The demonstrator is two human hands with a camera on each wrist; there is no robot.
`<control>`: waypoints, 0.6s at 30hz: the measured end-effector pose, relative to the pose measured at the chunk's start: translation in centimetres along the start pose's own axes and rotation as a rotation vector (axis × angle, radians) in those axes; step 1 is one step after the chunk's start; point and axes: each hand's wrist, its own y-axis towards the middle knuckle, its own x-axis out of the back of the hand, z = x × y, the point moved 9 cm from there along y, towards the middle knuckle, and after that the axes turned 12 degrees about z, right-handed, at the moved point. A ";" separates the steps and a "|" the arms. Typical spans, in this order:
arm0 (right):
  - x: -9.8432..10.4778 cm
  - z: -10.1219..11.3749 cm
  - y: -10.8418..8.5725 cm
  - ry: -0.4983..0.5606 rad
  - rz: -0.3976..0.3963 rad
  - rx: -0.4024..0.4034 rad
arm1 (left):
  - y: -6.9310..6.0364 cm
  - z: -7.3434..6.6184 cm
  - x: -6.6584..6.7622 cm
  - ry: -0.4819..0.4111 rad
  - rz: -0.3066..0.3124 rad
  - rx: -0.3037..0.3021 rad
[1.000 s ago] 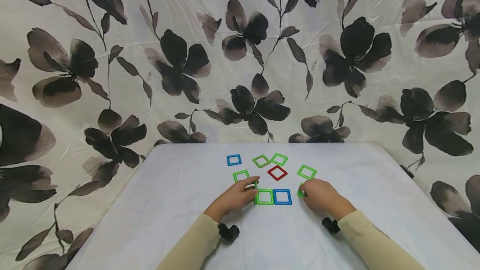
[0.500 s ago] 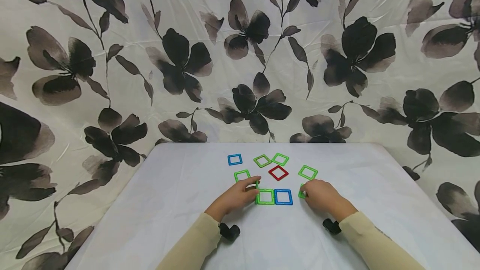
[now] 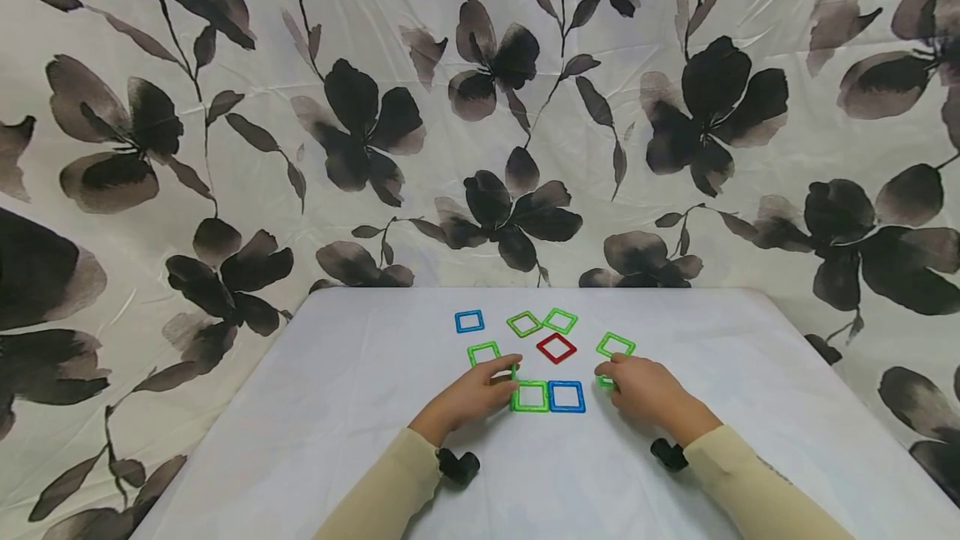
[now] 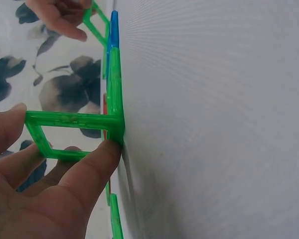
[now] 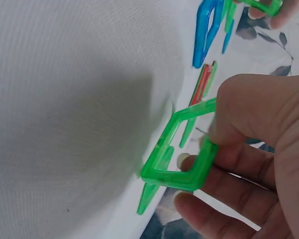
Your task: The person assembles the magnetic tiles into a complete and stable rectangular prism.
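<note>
My left hand grips a green square frame that stands upright, thumb and fingers on its bars. Its lower edge meets the left side of a flat green square frame. A blue square frame lies flat against that one's right side. To the right, my right hand pinches another green square frame, tilted up off the tabletop; in the head view the fingers cover most of it. Just behind this hand lies one more flat green frame.
Farther back on the white tabletop lie a red frame, two green frames close together and a blue frame. Behind the left hand is a green frame. A floral cloth hangs beyond the table.
My right hand has shifted slightly right, and its forefinger now reaches over the green frame, which shows at a different tilt. The left hand and its upright frame have stayed in place.
</note>
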 end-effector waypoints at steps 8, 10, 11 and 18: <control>1.1 -0.1 -0.2 -0.026 -0.079 0.012 | -0.2 -0.1 0.0 -0.017 0.000 0.014; 1.4 -0.2 -0.3 -0.024 -0.100 0.018 | -0.2 -0.1 0.1 -0.007 0.001 0.010; 1.5 -0.2 -0.3 -0.020 -0.106 0.020 | -0.1 -0.1 0.1 -0.004 0.001 0.011; 1.9 0.1 -0.6 -0.001 -0.132 0.038 | 0.0 0.2 0.1 -0.003 0.004 0.022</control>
